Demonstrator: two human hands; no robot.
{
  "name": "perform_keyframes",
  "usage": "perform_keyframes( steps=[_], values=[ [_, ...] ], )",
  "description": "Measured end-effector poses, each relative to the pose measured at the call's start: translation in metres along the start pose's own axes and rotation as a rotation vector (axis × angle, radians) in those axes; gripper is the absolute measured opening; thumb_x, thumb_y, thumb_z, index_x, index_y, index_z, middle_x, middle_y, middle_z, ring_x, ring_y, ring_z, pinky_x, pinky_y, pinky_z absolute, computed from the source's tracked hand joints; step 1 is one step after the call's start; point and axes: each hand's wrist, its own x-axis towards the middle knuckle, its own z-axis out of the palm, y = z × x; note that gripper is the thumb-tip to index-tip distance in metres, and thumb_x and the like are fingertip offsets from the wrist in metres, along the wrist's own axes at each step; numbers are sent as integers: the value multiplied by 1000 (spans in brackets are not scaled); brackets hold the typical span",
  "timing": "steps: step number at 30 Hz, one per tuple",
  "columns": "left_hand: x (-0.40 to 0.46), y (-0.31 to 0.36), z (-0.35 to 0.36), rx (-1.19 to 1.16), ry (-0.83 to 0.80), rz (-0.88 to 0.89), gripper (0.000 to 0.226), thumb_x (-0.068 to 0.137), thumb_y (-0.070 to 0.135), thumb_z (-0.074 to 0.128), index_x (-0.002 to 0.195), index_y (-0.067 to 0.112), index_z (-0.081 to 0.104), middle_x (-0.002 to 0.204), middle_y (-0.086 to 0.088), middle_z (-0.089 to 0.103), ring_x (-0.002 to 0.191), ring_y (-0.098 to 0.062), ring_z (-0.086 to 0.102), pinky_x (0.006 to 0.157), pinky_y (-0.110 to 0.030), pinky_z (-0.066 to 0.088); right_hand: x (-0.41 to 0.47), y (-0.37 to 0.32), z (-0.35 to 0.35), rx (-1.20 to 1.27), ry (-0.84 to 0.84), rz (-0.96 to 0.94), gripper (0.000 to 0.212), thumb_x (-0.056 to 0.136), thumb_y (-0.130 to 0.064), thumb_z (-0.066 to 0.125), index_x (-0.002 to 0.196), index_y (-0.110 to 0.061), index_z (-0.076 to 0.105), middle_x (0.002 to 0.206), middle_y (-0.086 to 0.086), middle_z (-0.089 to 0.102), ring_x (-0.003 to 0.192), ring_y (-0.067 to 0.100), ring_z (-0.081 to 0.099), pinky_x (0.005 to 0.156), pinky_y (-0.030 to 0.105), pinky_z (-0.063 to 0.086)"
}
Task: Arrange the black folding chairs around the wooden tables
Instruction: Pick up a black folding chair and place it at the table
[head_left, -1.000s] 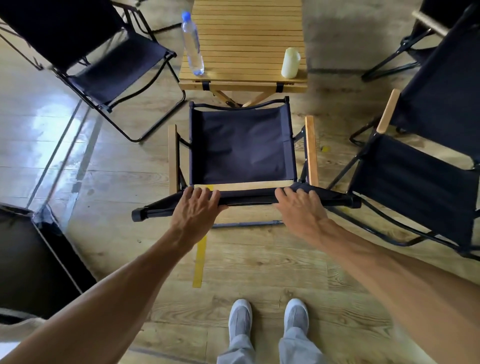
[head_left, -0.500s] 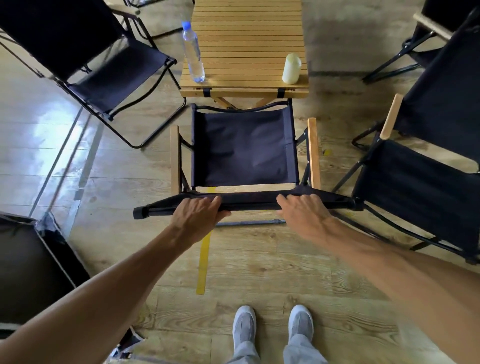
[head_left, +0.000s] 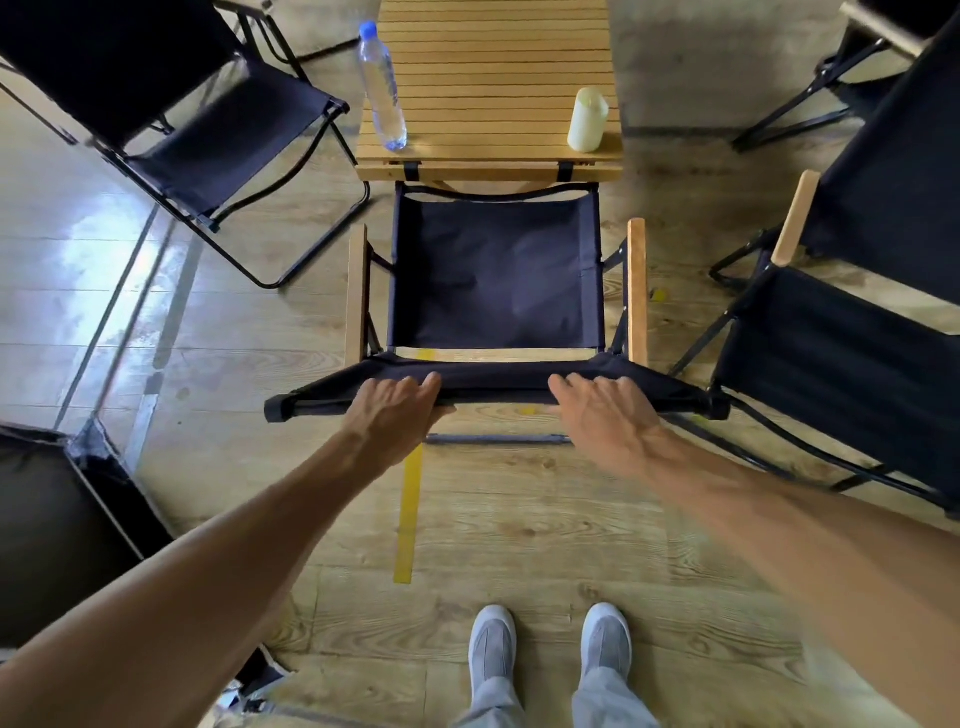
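A black folding chair (head_left: 496, 270) with wooden armrests stands in front of me, facing the wooden slatted table (head_left: 493, 57). Its seat front sits right at the table's near edge. My left hand (head_left: 395, 410) grips the top of the chair's backrest left of centre, thumb underneath. My right hand (head_left: 605, 413) lies over the same backrest top right of centre, its fingers flatter. A second black chair (head_left: 223, 150) stands at the table's left corner, and a third (head_left: 841, 364) stands close on the right.
A water bottle (head_left: 384, 93) and a white cylinder (head_left: 587, 119) stand on the table's near edge. Another chair frame (head_left: 831, 67) is at the far right. A black bin-like object (head_left: 52, 519) sits at my lower left. Yellow tape (head_left: 410, 509) marks the wooden floor.
The chair has slid forward toward the table, closing the gap between the seat front and the table edge. Both hands stayed on the backrest top.
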Motion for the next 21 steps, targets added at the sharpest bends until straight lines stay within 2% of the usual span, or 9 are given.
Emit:
perform_keyframes(
  steps=[9, 14, 16, 18, 21],
  values=[
    [-8, -25, 4, 11, -9, 24, 37, 96, 48, 47, 90, 14, 58, 70, -4, 65, 61, -29, 65, 49, -31, 33, 10, -15, -4, 24, 87, -49, 29, 105, -42, 36, 107, -16, 49, 84, -1, 60, 67, 21, 64, 52, 33, 30],
    [-1, -32, 11, -61, 60, 78, 35, 98, 49, 41, 99, 17, 55, 79, -1, 66, 65, -26, 66, 52, -33, 45, 15, -14, -5, 39, 92, -3, 26, 104, -39, 39, 109, -16, 50, 88, 0, 64, 70, 22, 66, 53, 32, 29],
    [1, -28, 10, -72, 112, 135, 33, 97, 48, 40, 95, 18, 54, 73, 2, 65, 58, -23, 63, 47, -30, 41, 12, -13, -1, 30, 92, 27, 24, 104, -35, 37, 111, -16, 50, 90, 0, 65, 72, 23, 67, 54, 32, 30],
    [0, -30, 7, -50, 151, 159, 35, 96, 49, 38, 89, 18, 53, 66, 5, 62, 49, -20, 60, 42, -27, 34, 13, -15, -1, 14, 87, 42, 29, 104, -40, 37, 114, -16, 50, 90, 0, 65, 74, 24, 68, 55, 33, 31],
    [-4, -34, 8, -26, 168, 179, 41, 97, 52, 28, 89, 20, 51, 65, 8, 60, 48, -17, 58, 42, -26, 30, 14, -20, 0, 21, 71, 55, 29, 104, -37, 33, 114, -15, 49, 91, 1, 66, 75, 25, 67, 57, 34, 31]
  ],
)
